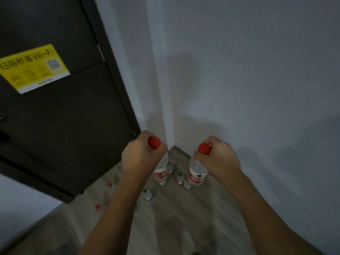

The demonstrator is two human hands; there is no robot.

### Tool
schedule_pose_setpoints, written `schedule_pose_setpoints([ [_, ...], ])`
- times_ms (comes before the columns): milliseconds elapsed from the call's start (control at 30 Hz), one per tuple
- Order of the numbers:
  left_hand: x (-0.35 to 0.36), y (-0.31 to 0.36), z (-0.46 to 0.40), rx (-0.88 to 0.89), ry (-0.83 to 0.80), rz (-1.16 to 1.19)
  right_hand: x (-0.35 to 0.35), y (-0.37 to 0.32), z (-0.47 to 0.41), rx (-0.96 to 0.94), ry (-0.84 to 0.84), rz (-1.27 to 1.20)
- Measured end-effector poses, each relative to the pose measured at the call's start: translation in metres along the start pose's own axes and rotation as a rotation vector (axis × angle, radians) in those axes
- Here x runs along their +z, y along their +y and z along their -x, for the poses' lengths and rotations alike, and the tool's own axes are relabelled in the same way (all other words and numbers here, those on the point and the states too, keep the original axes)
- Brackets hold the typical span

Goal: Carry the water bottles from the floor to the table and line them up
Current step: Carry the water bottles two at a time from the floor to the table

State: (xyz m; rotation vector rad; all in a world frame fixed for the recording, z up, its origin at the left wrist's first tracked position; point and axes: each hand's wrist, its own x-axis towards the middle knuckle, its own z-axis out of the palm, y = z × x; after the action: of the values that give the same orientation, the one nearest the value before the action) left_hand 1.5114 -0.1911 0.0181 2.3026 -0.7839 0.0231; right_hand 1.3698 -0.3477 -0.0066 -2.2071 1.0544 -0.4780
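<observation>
while held up: 2 btls (197, 172)

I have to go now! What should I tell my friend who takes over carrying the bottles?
Left hand: grips a red-capped bottle by the neck, lifted.
Right hand: same grip on another red-capped bottle.
Both are off the floor, near the wall corner.
Left to do: several more bottles, such as a green-capped one and a red-capped one, stand below. The table is out of view, so nothing shows as lined up yet.
</observation>
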Motion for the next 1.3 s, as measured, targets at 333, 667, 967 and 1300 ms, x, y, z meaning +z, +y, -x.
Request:
schedule_pose_setpoints([
  [333,0.062,0.081,0.001,0.320,-0.192,0.086,-0.076,0.055,0.064,0.318,0.310,-0.011],
  [667,0.128,0.200,0.094,0.594,-0.416,0.141,-0.169,0.139,0.177,0.546,0.575,0.036],
  [967,0.171,0.328,0.249,0.793,-0.612,0.273,-0.261,0.221,0.335,0.734,0.800,0.098],
  [1300,0.198,0.439,0.446,0.988,-0.810,0.414,-0.338,0.297,0.523,0.950,0.990,0.147],
])
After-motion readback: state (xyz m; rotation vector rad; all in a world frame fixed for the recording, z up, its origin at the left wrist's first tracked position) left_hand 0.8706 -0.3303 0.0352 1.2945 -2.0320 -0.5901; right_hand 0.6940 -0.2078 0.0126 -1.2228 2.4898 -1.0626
